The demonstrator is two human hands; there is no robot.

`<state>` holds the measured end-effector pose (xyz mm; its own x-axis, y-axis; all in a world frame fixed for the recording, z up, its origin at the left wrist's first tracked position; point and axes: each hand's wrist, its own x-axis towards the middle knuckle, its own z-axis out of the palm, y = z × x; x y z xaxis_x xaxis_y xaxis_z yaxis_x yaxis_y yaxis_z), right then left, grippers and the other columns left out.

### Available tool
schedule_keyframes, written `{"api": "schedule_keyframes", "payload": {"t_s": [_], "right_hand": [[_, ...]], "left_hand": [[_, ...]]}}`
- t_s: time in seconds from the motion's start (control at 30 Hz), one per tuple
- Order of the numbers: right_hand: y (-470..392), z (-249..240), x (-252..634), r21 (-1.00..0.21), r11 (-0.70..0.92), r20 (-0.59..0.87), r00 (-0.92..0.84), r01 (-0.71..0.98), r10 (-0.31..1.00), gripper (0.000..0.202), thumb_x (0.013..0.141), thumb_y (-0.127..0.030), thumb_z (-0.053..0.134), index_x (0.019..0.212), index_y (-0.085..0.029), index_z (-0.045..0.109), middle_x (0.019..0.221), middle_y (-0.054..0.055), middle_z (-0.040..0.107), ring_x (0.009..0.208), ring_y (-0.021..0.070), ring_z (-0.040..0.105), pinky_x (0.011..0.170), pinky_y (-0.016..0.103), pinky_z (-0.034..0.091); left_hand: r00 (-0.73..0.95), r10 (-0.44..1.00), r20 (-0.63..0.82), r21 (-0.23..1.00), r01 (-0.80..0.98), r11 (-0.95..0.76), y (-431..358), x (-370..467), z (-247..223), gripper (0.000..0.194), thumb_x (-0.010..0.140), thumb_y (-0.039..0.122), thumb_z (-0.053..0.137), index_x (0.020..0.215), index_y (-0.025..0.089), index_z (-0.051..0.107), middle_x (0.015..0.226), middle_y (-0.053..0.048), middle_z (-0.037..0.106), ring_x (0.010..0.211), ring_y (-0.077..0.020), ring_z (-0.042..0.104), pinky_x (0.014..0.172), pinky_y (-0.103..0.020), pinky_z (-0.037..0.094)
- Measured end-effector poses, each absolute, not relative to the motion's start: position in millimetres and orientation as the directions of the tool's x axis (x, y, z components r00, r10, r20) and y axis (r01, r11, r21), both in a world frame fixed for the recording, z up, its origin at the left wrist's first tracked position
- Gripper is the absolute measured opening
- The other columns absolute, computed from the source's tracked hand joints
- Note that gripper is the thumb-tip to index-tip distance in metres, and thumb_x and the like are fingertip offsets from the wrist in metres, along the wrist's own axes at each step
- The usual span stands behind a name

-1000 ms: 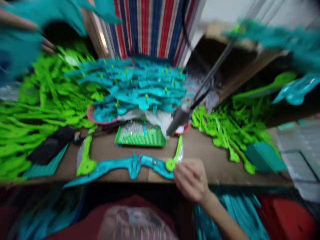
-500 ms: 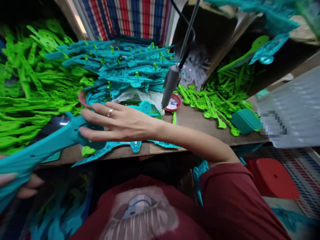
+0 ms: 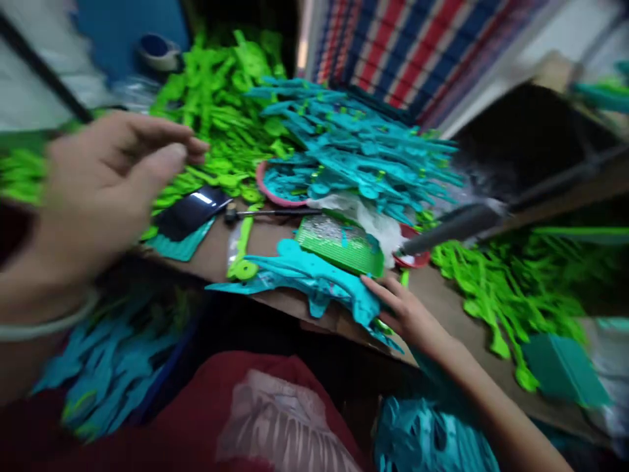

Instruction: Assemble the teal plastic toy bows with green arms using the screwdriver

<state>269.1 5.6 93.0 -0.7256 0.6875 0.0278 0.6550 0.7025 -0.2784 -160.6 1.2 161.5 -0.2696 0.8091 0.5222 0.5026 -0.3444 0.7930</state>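
Turquoise bow-shaped plastic shell [image 3: 324, 274] at surface's [image 3: 435, 295] near edge, seemingly laid together with lime-green arm [image 3: 243, 268], fastening perhaps left, too blurred to tell; right hand [image 3: 405, 311] loosely spread, fingertips on shell, ungripping; left hand [image 3: 105, 190] raised, half-curled, apparently empty.

No word, brand or number can be read with certainty. The only visible lettering stands on the dark red cloth T-shirt [image 3: 196, 413] worn by the person, in a pale grey, roughly rectangular chest print [image 3: 289, 419]. Across its lower part runs a row of tall, narrow, closely set letters [image 3: 295, 449], lighter and darker strokes side by side, too blurred to spell out. Above the row, the print carries a small whitish patch, also smeared. On the dark, glossy, flat rectangular phone-like device [image 3: 184, 219], the bright white patch shows no legible characters.
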Motion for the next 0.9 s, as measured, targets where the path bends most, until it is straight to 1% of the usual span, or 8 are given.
{"api": "schedule_keyframes", "payload": {"t_s": [0.1,0.17,0.37,0.53,0.63,0.73,0.83,0.9], "right_hand": [[10.4,73.7,267.9,-0.376,0.67,-0.042,-0.734,0.64,0.678,0.077,0.094,-0.013,0.05,0.161,-0.037,0.021,0.129,0.011,0.056,0.114,0.0264,0.065,0.095,0.043,0.059],[12.9,68.4,253.5,-0.411,0.682,-0.072,-0.767,0.605,0.637,0.075,0.095,-0.015,0.049,0.16,-0.037,0.021,0.129,0.011,0.057,0.114,0.0263,0.066,0.096,0.044,0.059],[25.0,61.9,218.8,-0.384,0.747,-0.108,-0.83,0.542,0.547,0.076,0.094,-0.016,0.053,0.16,-0.035,0.022,0.127,0.013,0.056,0.117,0.0293,0.064,0.095,0.047,0.059],[31.8,57.8,212.7,-0.294,0.809,-0.078,-0.857,0.508,0.51,0.076,0.092,-0.016,0.053,0.16,-0.033,0.025,0.129,0.014,0.056,0.115,0.0309,0.064,0.094,0.047,0.06],[32.8,59.2,209.4,-0.235,0.823,-0.093,-0.855,0.517,0.51,0.074,0.091,-0.015,0.053,0.159,-0.033,0.028,0.13,0.014,0.055,0.113,0.0314,0.065,0.092,0.048,0.06],[33.5,62.0,206.4,-0.24,0.829,-0.132,-0.863,0.505,0.487,0.075,0.091,-0.018,0.056,0.159,-0.026,0.026,0.133,0.017,0.053,0.116,0.0323,0.062,0.095,0.049,0.058],[36.2,64.0,206.4,-0.308,0.8,-0.151,-0.857,0.515,0.493,0.069,0.092,-0.022,0.059,0.156,-0.019,0.032,0.131,0.018,0.055,0.118,0.0321,0.06,0.099,0.051,0.056],[39.4,64.4,208.5,-0.362,0.747,-0.168,-0.827,0.557,0.536,0.062,0.093,-0.025,0.06,0.151,-0.018,0.04,0.128,0.017,0.059,0.116,0.0308,0.061,0.099,0.051,0.055]], "left_hand": [[-0.244,0.833,0.497,0.813,0.467,-0.348,-9.2,-145.7,150.6,0.023,0.098,0.029,0.06,0.117,0.017,0.067,0.11,0.0,0.074,0.099,-0.0161,0.074,0.091,-0.037,0.059],[-0.313,0.805,0.503,0.832,0.428,-0.354,-17.2,-140.0,131.5,0.02,0.1,0.028,0.06,0.117,0.02,0.067,0.112,-0.001,0.074,0.099,-0.0143,0.073,0.088,-0.031,0.059],[-0.55,0.638,0.539,0.84,0.403,-0.363,-47.4,-162.5,89.4,0.024,0.098,0.031,0.065,0.115,0.015,0.066,0.112,-0.006,0.074,0.089,-0.0126,0.072,0.073,-0.024,0.056],[-0.583,0.644,0.495,0.853,0.467,-0.232,-76.6,-170.8,72.0,0.022,0.1,0.032,0.061,0.115,0.016,0.066,0.114,-0.007,0.072,0.088,-0.0129,0.072,0.073,-0.025,0.056],[-0.424,0.679,0.599,0.717,0.663,-0.218,-93.1,-164.1,61.5,0.023,0.097,0.023,0.06,0.12,0.019,0.065,0.117,-0.008,0.069,0.097,-0.0184,0.07,0.084,-0.033,0.058],[-0.021,0.75,0.661,0.412,0.845,-0.34,-101.2,-153.5,50.2,0.042,0.091,0.018,0.065,0.131,0.023,0.057,0.129,-0.011,0.066,0.119,-0.0266,0.064,0.1,-0.044,0.054],[0.343,0.783,0.519,0.209,0.837,-0.505,-95.7,-140.2,37.9,0.052,0.092,0.02,0.063,0.142,0.022,0.048,0.146,-0.016,0.057,0.136,-0.0312,0.054,0.109,-0.049,0.049],[0.432,0.792,0.431,0.168,0.824,-0.541,-86.2,-132.3,28.6,0.051,0.095,0.021,0.059,0.144,0.017,0.047,0.153,-0.02,0.05,0.143,-0.0338,0.047,0.113,-0.051,0.045]]}}
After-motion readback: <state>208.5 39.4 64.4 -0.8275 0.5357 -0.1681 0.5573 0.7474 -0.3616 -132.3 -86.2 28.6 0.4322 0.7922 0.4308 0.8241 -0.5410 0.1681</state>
